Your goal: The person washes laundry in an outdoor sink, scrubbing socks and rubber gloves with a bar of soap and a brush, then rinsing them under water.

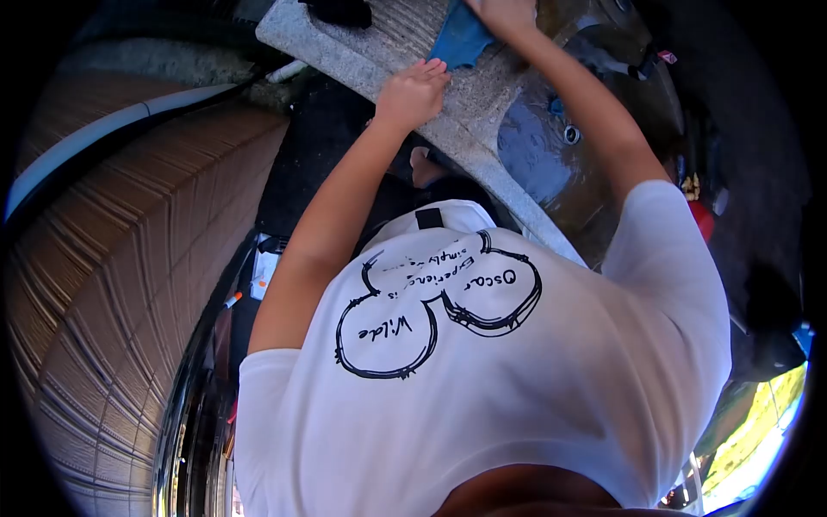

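Note:
A blue cloth [461,39] lies on the ridged slab of a grey stone sink [388,39]. At its lower left edge, my left hand [412,95] rests with fingers stretched out flat, the tips touching the cloth or the stone beside it. My right hand [504,13] is at the cloth's upper right, bent round its edge and partly cut off by the top of the view. A dark bundle [340,10] sits at the slab's upper left.
Right of the slab is a basin with water [538,159], with a small round metal piece [571,134] in it. A pale pipe [112,125] runs along the tiled wall at left. A bare foot [424,168] shows below the slab.

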### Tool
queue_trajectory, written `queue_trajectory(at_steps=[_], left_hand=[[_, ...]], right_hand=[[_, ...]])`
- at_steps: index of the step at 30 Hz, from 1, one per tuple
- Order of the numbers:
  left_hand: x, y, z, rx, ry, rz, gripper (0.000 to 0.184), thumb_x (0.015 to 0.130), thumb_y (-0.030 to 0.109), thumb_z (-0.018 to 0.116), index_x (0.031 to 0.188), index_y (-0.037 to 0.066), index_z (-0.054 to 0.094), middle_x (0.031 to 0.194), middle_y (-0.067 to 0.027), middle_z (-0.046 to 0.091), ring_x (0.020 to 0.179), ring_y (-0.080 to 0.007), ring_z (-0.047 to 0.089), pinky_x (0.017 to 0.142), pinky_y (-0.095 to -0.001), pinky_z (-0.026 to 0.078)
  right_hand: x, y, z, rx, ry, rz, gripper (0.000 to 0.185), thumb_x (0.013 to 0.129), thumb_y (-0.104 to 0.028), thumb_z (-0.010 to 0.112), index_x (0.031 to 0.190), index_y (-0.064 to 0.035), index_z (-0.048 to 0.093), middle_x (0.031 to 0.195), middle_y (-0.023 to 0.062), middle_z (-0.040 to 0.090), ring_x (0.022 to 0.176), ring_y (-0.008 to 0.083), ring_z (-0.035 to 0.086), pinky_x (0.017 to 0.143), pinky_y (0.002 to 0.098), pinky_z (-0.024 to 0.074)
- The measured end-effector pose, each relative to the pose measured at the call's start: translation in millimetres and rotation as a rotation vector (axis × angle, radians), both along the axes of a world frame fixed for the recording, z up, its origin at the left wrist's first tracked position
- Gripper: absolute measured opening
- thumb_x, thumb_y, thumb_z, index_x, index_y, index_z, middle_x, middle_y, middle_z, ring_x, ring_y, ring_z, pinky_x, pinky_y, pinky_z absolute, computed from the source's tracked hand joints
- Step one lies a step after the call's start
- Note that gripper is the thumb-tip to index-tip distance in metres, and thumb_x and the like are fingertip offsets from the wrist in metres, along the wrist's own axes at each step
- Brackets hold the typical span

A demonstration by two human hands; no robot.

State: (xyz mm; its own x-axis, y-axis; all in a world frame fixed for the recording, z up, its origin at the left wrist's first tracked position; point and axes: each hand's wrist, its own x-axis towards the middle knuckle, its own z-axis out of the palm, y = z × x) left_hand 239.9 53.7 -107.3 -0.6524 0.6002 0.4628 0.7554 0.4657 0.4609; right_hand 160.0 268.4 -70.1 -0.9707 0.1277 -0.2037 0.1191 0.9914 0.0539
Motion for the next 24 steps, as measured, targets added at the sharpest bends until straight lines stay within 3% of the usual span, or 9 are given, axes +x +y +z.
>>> queue_trajectory(at_steps=[1,4,6,7,13,15,18,20,24], left_hand=[[5,1,1,0.007,-0.023,0.016,0.013,0.079,0.013,0.060,0.085,0.008,0.070,0.094,-0.0068,0.069,0.093,-0.0191,0.065,0.087,-0.0332,0.051],[5,1,5,0.001,-0.068,0.011,0.015,0.077,0.012,0.060,0.088,0.009,0.069,0.094,-0.0073,0.069,0.093,-0.0184,0.065,0.086,-0.0341,0.051],[2,0,3,-0.015,-0.019,0.000,0.018,0.076,0.012,0.061,0.092,0.009,0.068,0.092,-0.0067,0.068,0.091,-0.0197,0.065,0.087,-0.0338,0.050],[2,2,2,-0.030,0.017,-0.011,0.022,0.075,0.012,0.061,0.096,0.009,0.067,0.090,-0.0061,0.067,0.090,-0.0210,0.064,0.089,-0.0335,0.049],[-6,38,18,-0.157,0.051,-0.032,0.025,0.070,0.012,0.061,0.094,0.009,0.057,0.080,-0.0047,0.052,0.083,-0.0234,0.055,0.084,-0.0351,0.043],[-9,36,14,-0.170,0.037,-0.054,0.024,0.070,0.011,0.059,0.093,0.009,0.056,0.081,-0.0048,0.053,0.084,-0.0230,0.055,0.080,-0.0355,0.043],[-4,25,15,-0.222,-0.007,-0.098,0.023,0.071,0.012,0.058,0.094,0.009,0.055,0.083,-0.0049,0.054,0.085,-0.0221,0.055,0.075,-0.0355,0.042],[2,18,15,-0.271,-0.029,-0.131,0.024,0.072,0.013,0.057,0.095,0.010,0.055,0.084,-0.0049,0.055,0.085,-0.0217,0.055,0.074,-0.0353,0.041],[2,19,20,-0.242,-0.060,-0.056,0.025,0.073,0.015,0.058,0.098,0.012,0.056,0.085,-0.0047,0.055,0.086,-0.0212,0.054,0.074,-0.0365,0.040]], right_hand=[[-14,-4,1,0.076,0.063,-0.077,0.040,0.085,-0.044,0.051,0.102,-0.0105,0.066,0.108,0.0209,0.051,0.100,0.0354,0.052,0.075,0.0500,0.0452],[16,-29,5,0.026,0.157,-0.019,0.040,0.085,-0.043,0.052,0.111,-0.0144,0.064,0.105,0.0199,0.051,0.096,0.0357,0.052,0.075,0.0499,0.0454],[61,-49,26,-0.105,0.175,-0.109,0.045,0.086,-0.043,0.052,0.125,-0.0222,0.054,0.103,0.0189,0.050,0.096,0.0352,0.051,0.077,0.0495,0.0445],[79,-38,8,-0.068,0.334,-0.079,0.047,0.088,-0.053,0.044,0.132,-0.0358,0.045,0.099,0.0253,0.054,0.088,0.0423,0.057,0.072,0.0520,0.0464],[118,49,-27,-0.566,0.570,-0.392,0.049,0.092,-0.040,0.048,0.131,-0.0105,0.047,0.108,0.0289,0.056,0.093,0.0382,0.059,0.078,0.0394,0.0469],[107,56,-19,-1.287,0.528,-0.610,0.044,0.093,-0.033,0.049,0.126,-0.0041,0.049,0.108,0.0290,0.057,0.096,0.0346,0.060,0.076,0.0368,0.0470],[101,37,11,-0.906,0.398,-0.463,0.038,0.093,-0.031,0.048,0.122,-0.0070,0.052,0.107,0.0282,0.058,0.094,0.0358,0.060,0.074,0.0362,0.0477],[102,-15,10,-0.230,0.388,-0.092,0.041,0.089,-0.035,0.052,0.128,-0.0211,0.052,0.094,0.0248,0.057,0.083,0.0382,0.058,0.073,0.0394,0.0482],[48,-14,-14,-0.036,0.289,0.319,0.051,0.087,-0.048,0.049,0.133,-0.0251,0.046,0.106,0.0253,0.051,0.094,0.0431,0.054,0.080,0.0501,0.0438]])
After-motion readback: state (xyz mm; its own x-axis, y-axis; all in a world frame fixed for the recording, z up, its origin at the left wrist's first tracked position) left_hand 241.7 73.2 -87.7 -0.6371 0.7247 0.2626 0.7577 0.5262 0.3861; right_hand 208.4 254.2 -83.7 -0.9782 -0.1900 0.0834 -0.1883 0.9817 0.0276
